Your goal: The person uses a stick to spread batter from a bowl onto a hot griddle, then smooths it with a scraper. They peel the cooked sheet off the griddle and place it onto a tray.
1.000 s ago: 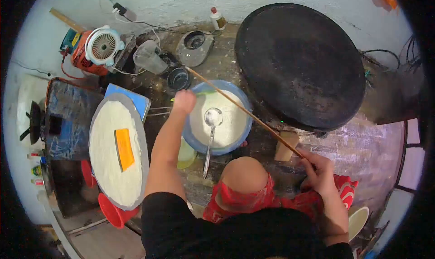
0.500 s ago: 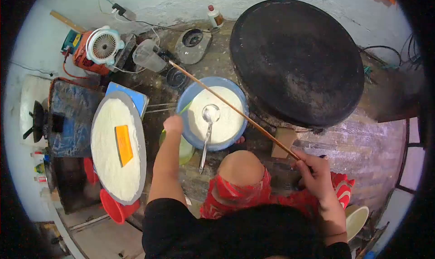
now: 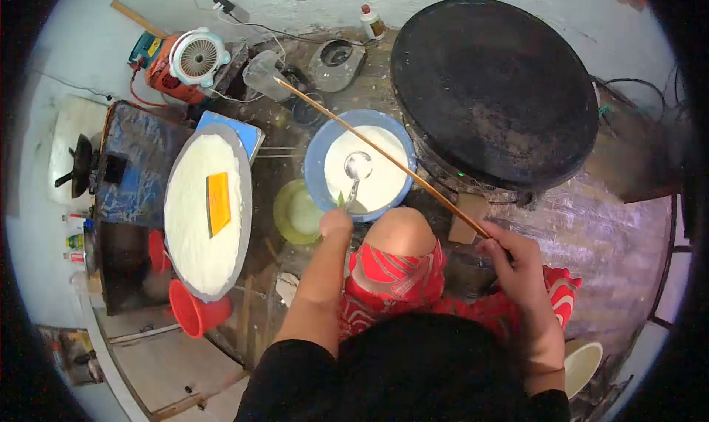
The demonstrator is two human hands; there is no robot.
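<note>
My right hand [image 3: 515,256] is closed round one end of a long wooden stick [image 3: 384,154], which slants up to the left across the blue basin [image 3: 313,156]. Creamy white batter [image 3: 380,137] fills much of the basin. In it rests a metal ladle [image 3: 357,165], its handle leaning over the near rim. At that rim my left hand [image 3: 336,222] is a fist; the tip of a thin green strip [image 3: 341,199] pokes out of it beside the ladle handle. A yellow-green bowl [image 3: 283,226] of cloudy liquid stands just left of this hand.
A big round black griddle [image 3: 495,89] stands at the right. On the left, a grey round board [image 3: 245,172] carries a white layer and an orange scraper [image 3: 218,204]. Beneath it are a red bucket [image 3: 199,311] and a blue box [image 3: 235,130]. A fan-like blower [image 3: 198,58] sits behind.
My left hand has moved from the basin's left side to its near rim, by the ladle handle, with the green strip. My right hand keeps the stick. The view has shifted slightly.
</note>
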